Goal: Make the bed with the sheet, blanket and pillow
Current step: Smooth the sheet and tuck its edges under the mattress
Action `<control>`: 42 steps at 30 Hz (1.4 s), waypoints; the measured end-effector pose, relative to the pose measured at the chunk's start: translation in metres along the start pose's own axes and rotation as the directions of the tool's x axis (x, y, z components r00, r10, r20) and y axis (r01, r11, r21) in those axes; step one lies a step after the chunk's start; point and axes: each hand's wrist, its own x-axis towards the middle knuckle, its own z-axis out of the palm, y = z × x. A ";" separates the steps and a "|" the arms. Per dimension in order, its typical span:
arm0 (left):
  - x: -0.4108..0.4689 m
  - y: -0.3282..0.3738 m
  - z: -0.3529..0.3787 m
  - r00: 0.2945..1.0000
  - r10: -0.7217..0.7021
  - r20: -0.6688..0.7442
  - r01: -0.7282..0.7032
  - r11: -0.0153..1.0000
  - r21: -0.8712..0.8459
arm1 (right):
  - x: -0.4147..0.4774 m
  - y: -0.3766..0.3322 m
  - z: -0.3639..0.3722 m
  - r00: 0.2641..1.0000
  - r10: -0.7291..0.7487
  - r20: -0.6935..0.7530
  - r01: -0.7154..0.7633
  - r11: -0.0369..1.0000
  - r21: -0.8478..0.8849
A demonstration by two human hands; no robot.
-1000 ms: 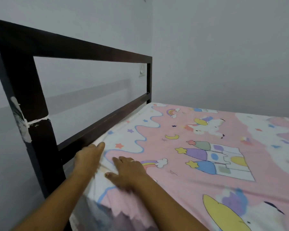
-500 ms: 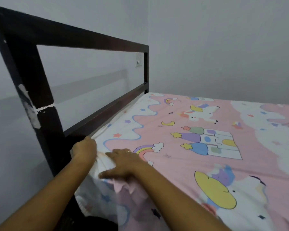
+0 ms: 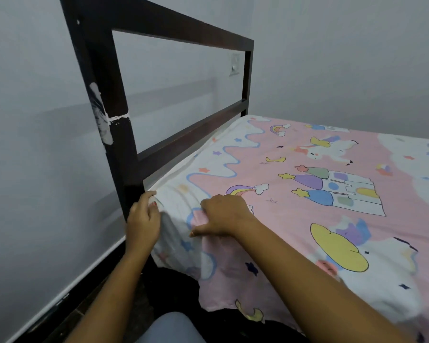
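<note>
Pinching the sheet (image 3: 282, 231) with the left hand (image 3: 144, 219), fingers curled round a fold at the mattress corner, right beside the dark post (image 3: 109, 70) of the headboard (image 3: 183, 35). Bunching the same cloth with the right hand (image 3: 223, 215) just alongside, knuckles bent, thumb stretched along the bed's near edge; close to the left hand but apart from it. Compared with a second ago: then resting on top of the corner, half a second ago lifting a loose flap, now drawing that flap down over the side, left hanging in a slack fold toward the dark floor. Judging from that, busy fitting this corner, with the rest of the sheet already spread flat across the bed to the far wall. No blanket or pillow anywhere in view, so probably most of the task to go. Nothing to read: no brand, label or lettering, only printed rainbows, stars, moons, a castle and a unicorn on the pink and white cloth. Further out, a white paint smear (image 3: 100, 115) on the post and a small switch plate (image 3: 235, 64) on the wall behind the headboard.
</note>
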 end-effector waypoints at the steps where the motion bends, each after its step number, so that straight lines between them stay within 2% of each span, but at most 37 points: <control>1: -0.004 -0.003 0.000 0.997 -0.048 0.054 0.057 0.983 -0.173 | -0.001 -0.004 0.001 0.999 -0.036 -0.036 0.034 0.998 -0.056; 2: -0.006 -0.007 -0.001 0.992 -0.067 0.104 0.097 0.942 -0.323 | -0.001 -0.008 0.002 0.995 -0.077 -0.060 0.071 0.992 -0.109; 3: -0.007 -0.010 -0.003 0.988 -0.056 0.142 0.109 0.910 -0.400 | -0.002 -0.012 0.003 0.990 -0.122 -0.069 0.110 0.982 -0.152; 5: -0.009 -0.014 -0.009 0.985 0.014 0.174 0.050 0.931 -0.361 | -0.002 -0.018 0.004 0.978 -0.194 -0.075 0.175 0.963 -0.203; 7: -0.009 -0.018 -0.013 0.988 0.091 0.124 -0.075 0.989 -0.129 | -0.002 -0.023 0.002 0.972 -0.215 -0.095 0.191 0.958 -0.212; 8: -0.009 -0.020 -0.015 0.989 0.129 0.072 -0.132 0.991 0.037 | -0.001 -0.027 0.001 0.971 -0.213 -0.104 0.188 0.960 -0.209; 10: -0.005 -0.027 -0.023 0.988 0.149 -0.023 -0.135 0.943 0.303 | 0.002 -0.040 0.003 0.970 -0.221 -0.097 0.201 0.962 -0.185; 11: -0.004 -0.030 -0.028 0.988 0.150 -0.036 -0.126 0.918 0.376 | 0.003 -0.049 0.006 0.970 -0.230 -0.082 0.213 0.961 -0.174; 13: -0.003 -0.038 -0.032 0.975 0.220 0.020 -0.200 0.841 0.503 | 0.003 -0.064 0.011 0.970 -0.237 -0.055 0.226 0.961 -0.159; 16: -0.005 -0.046 -0.030 0.954 0.280 0.106 -0.287 0.759 0.584 | 0.002 -0.075 0.015 0.974 -0.221 -0.059 0.210 0.967 -0.148; 20: -0.012 -0.059 -0.027 0.954 0.260 0.147 -0.294 0.731 0.616 | -0.004 -0.075 0.027 0.983 -0.185 0.006 0.185 0.981 -0.065; 27: -0.023 -0.071 -0.016 0.979 0.183 0.093 -0.202 0.786 0.584 | -0.005 -0.069 0.053 0.970 -0.133 0.203 0.096 0.979 0.180; 30: -0.026 -0.073 -0.008 0.973 -0.044 0.226 -0.105 0.787 0.608 | -0.002 -0.069 0.044 0.972 -0.148 0.182 0.091 0.953 0.290; 32: -0.026 -0.062 -0.002 0.919 -0.223 0.325 -0.041 0.766 0.642 | 0.001 -0.062 0.033 0.991 -0.114 0.069 0.079 0.920 0.384; 33: -0.026 -0.052 0.000 0.910 -0.263 0.319 0.015 0.792 0.611 | 0.004 -0.058 0.027 0.997 -0.077 0.007 0.066 0.896 0.438; 35: -0.022 -0.027 0.002 0.942 -0.249 0.224 0.115 0.870 0.480 | 0.010 -0.048 0.015 0.994 0.007 -0.109 0.049 0.861 0.506; 38: -0.009 0.013 -0.007 0.981 -0.187 0.061 0.162 0.945 0.285 | 0.023 -0.027 0.000 0.973 0.093 -0.212 0.016 0.886 0.464; 40: -0.002 0.034 -0.013 0.996 -0.084 -0.009 0.084 0.972 0.219 | 0.035 -0.011 -0.005 0.976 0.145 -0.160 -0.053 0.878 0.477; 42: 0.011 0.047 -0.012 0.999 0.034 0.008 -0.035 0.967 0.252 | 0.049 0.000 -0.003 0.987 0.163 0.007 -0.151 0.897 0.414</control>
